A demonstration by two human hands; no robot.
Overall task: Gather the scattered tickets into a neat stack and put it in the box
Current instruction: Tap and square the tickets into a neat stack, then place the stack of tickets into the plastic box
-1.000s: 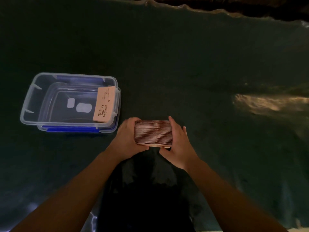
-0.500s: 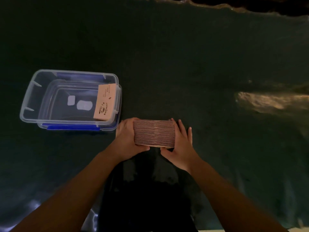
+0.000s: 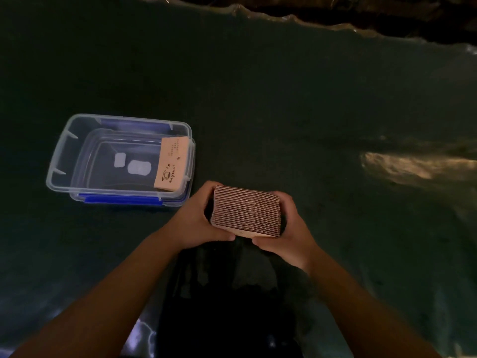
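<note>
We now grip the stack of tickets (image 3: 246,211) squared between our left hand (image 3: 197,218) and right hand (image 3: 289,226), right fingers curled back around it, near the bench's front edge, beside the clear box (image 3: 62,161), ready for placing.

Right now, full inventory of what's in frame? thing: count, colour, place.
stack of tickets: one, tan with dark edge lines, held edge-up between both hands, right of the box
loose ticket: one, tan with a printed coffee cup, leaning inside the box at its right wall
box: one, clear plastic with blue clips, open, left of centre on the table cover
labels: two, whitish, on the box floor
table cover: one, dark green, glossy, fills the view
left hand: one, gripping the stack's left end
right hand: one, gripping the stack's right end
</note>
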